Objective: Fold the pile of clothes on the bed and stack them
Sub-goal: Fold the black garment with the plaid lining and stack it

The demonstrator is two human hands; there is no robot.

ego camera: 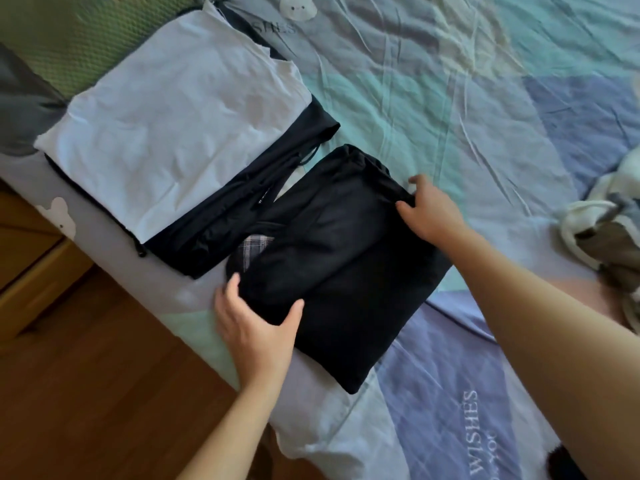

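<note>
I see the black garment [332, 265] lying folded on the bed [467, 109], near its left edge, with a smaller folded section resting on top of a wider dark panel. A patch of plaid cloth [254, 247] peeks out at the fold's left side. My left hand [258, 327] holds the near corner of the folded section, thumb on top of the fabric and fingers curled round its left edge. My right hand [431, 209] rests on the far right edge of the garment by the gathered waistband, fingers bent over the cloth; I cannot tell whether they pinch it or only press it. Just beyond, touching the garment's upper left side, sits a stack: a folded white shirt [173, 133] on top of a dark folded piece [242, 199] with a drawstring hanging out. At the right edge of the bed lies a rumpled pile of unfolded clothes [609, 237]. Left of the bed is a wooden floor [104, 393].
</note>
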